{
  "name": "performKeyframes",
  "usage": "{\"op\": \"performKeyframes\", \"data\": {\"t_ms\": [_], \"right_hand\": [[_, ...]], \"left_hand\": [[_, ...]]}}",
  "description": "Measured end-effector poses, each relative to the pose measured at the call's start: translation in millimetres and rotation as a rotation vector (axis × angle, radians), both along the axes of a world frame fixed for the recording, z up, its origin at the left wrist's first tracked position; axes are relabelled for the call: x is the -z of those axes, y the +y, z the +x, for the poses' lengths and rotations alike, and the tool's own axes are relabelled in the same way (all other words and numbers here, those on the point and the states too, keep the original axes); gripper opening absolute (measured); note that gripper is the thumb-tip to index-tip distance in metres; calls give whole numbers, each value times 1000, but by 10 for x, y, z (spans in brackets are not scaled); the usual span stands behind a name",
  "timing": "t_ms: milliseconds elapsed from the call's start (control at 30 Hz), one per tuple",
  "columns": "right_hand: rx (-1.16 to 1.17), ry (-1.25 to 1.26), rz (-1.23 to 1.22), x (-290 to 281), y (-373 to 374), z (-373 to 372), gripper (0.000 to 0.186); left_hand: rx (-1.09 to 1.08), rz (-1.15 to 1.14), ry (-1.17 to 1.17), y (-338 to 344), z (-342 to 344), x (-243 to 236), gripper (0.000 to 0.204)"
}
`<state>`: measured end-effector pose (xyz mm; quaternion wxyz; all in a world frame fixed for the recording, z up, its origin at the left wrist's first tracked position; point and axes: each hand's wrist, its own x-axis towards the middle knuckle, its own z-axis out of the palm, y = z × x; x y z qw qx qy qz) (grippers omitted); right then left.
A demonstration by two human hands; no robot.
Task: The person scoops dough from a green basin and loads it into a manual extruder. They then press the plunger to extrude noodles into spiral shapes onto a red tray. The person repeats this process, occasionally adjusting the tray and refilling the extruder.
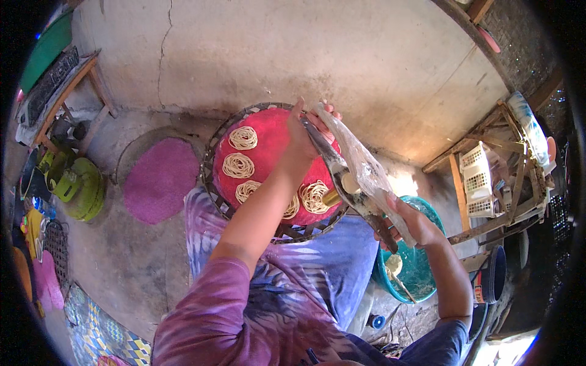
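Observation:
My left hand [308,128] is closed round the far end of a two-bar wooden hand press [369,210]. My right hand [409,222] grips its near end at the right. The upper bar looks pale and smeared, the lower one dark, with a pale round plunger between them. A brass-coloured tube [331,199] sticks out below the press, beside a nest of noodle strands [314,196] on red cloth. More coiled nests [238,165] lie on the cloth, some partly hidden by my left forearm. The cloth lines a round woven tray [210,186] at my lap.
At the right stands a teal basin [427,277] holding a ladle-like utensil [394,265] with pale batter or dough. A green gas cylinder [82,189] and a purple mat [162,180] are at the left. A wooden rack with a white basket [476,177] stands at the right wall.

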<state>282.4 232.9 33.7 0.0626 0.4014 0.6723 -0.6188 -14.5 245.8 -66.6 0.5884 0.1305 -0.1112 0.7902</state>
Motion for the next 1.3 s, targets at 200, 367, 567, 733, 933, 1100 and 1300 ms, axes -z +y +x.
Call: {"op": "performKeyframes", "data": {"t_ms": [200, 367, 567, 733, 933, 1100, 1300], "right_hand": [[73, 507, -597, 582, 215, -66, 78], [187, 794, -863, 1377, 175, -356, 79], [77, 572, -781, 1381, 225, -479, 72], [-177, 204, 302, 1114, 45, -635, 45], [-227, 171, 1273, 1240, -4, -908, 14], [-289, 62, 1233, 1262, 224, -993, 25], [-371, 196, 1240, 1297, 292, -1129, 34]], "left_hand": [[-50, 37, -70, 167, 7, 139, 47], [-128, -6, -123, 141, -72, 216, 41], [-266, 62, -69, 76, -177, 282, 40], [-285, 174, 7, -312, -421, -84, 41], [-195, 344, 237, -1502, -512, -622, 53], [-378, 350, 596, -2517, -300, -762, 78], [-319, 363, 871, -2895, -67, -616, 89]]}}
